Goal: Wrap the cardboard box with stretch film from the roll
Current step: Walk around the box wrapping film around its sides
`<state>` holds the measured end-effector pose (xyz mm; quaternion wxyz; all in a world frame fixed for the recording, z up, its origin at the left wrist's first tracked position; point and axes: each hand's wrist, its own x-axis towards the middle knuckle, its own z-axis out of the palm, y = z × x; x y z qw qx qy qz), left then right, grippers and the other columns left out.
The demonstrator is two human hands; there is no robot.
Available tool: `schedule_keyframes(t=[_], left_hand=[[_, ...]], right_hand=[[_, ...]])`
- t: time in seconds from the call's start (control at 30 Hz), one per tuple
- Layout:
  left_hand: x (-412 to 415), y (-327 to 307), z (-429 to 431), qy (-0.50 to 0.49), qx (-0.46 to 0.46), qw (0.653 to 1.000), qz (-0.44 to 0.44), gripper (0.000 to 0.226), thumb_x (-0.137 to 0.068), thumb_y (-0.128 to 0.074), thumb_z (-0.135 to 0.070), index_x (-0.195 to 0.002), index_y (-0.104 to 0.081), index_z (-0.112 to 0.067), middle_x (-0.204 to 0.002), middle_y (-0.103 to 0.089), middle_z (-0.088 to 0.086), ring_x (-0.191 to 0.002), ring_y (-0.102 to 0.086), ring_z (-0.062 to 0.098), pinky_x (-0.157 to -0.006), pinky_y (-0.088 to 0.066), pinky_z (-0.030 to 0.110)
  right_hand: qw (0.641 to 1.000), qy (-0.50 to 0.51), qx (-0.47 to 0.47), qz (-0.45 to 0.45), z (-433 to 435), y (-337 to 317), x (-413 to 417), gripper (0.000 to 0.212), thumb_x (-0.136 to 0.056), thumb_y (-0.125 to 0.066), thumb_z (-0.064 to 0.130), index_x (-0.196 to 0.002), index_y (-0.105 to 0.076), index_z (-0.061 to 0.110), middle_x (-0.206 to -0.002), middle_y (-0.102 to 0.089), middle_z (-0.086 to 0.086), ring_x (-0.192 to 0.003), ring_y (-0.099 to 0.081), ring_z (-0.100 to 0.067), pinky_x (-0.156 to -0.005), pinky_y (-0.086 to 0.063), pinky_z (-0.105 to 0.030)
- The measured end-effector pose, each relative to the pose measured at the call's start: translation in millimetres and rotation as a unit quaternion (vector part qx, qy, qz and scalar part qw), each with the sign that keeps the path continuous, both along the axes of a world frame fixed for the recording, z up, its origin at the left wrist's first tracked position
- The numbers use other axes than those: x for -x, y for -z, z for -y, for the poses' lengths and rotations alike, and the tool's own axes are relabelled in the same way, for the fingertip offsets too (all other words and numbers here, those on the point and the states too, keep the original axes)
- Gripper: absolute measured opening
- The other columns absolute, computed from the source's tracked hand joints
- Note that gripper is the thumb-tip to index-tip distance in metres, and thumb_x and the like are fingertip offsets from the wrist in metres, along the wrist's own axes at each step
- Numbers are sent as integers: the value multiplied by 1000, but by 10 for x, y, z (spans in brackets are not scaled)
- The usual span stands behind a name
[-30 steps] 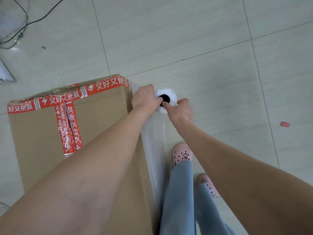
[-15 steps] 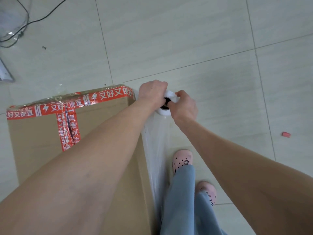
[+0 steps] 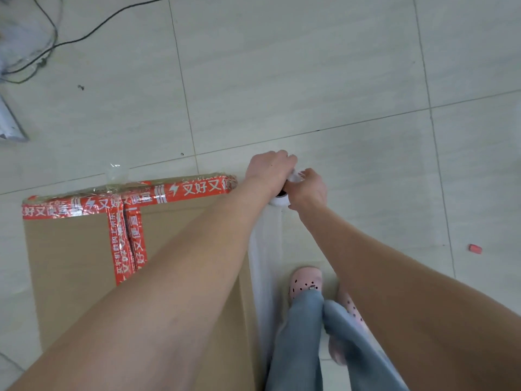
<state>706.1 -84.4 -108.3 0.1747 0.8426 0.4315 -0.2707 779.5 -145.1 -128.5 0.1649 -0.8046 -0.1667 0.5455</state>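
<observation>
Step in hand: laying film along one side. Brown cardboard box with red printed tape (image 3: pixel 79 263) stands on the pale tiled floor (image 3: pixel 310 66). White roll of clear stretch film (image 3: pixel 279 203) is upright just off the box's far right corner. The left hand (image 3: pixel 267 170) and right hand (image 3: pixel 308 190) each have their grip curled round its top end. The drawn film sheet (image 3: pixel 265 249) runs along the box's right face. Next move, probably: carry the roll round that corner, keeping the film taut.

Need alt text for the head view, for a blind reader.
Left hand and right hand grip a white stretch-film roll beside the far right corner of a brown cardboard box sealed with red printed tape. Clear film stretches along the box's right side.
</observation>
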Motion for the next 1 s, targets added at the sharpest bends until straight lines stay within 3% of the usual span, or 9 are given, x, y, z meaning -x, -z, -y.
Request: schedule_keyframes(t=[0.13,0.27,0.37,0.53,0.63,0.8,0.9,1.0], left_hand=[[-33,41,-48,44,-10,999,-8,21,-89,-50,-17,-110,-53,-14,-112,-54,7,-102,-55,28,-65,-32,31],[-39,61,-136,18,-2,1000,-14,21,-90,-47,-11,-109,-55,-12,-111,-56,8,-101,-57,30,-65,-34,31],[27,15,-257,-82,12,996,-21,17,-86,-50,-13,-101,-56,-13,-105,-60,8,-96,-59,30,-64,-36,30],[252,-13,-459,-275,16,959,-61,18,-83,-55,-24,-99,-59,-17,-104,-62,6,-97,-61,28,-65,-38,27],[376,-30,-595,-356,39,930,-88,22,-83,-58,-30,-101,-61,-18,-103,-62,3,-93,-60,24,-64,-38,27],[392,16,-674,-283,50,958,-28,30,-85,-53,-17,-115,-53,-15,-108,-60,7,-98,-58,28,-67,-39,31],[375,69,-762,-229,35,972,-28,30,-85,-50,-15,-114,-57,-18,-107,-58,6,-96,-58,27,-66,-37,31],[475,103,-842,-261,20,964,-43,25,-83,-52,-16,-107,-58,-17,-103,-60,7,-92,-60,29,-63,-37,30]], right_hand=[[1000,-23,5,5,-11,47,-1,17,-78,-62,26,-78,-45,24,-82,-62,1,-74,-64,-25,-67,-56,-39],[995,-94,3,40,-91,10,-24,15,-81,-59,26,-85,-45,24,-76,-56,4,-70,-56,-20,-49,-36,-26],[982,-172,-17,81,-287,-63,-35,10,-83,-52,18,-89,-49,25,-84,-61,0,-75,-58,-24,-56,-39,-29],[967,-223,-83,88,-629,-82,10,34,-84,-56,16,-117,-49,21,-109,-59,-2,-93,-59,-25,-70,-45,-32],[985,-169,11,24,-765,-71,71,44,-80,-63,32,-117,-44,17,-96,-54,-3,-83,-60,-26,-65,-45,-31],[987,-155,29,-12,-874,-44,155,26,-78,-59,22,-97,-42,23,-93,-56,-3,-82,-64,-26,-66,-51,-33],[983,-183,10,3,-932,-43,175,31,-77,-61,22,-107,-52,22,-89,-55,-1,-80,-60,-23,-63,-48,-31],[975,-223,-9,14,-1056,-57,215,35,-76,-61,21,-111,-57,22,-99,-61,-4,-88,-62,-26,-76,-55,-38]])
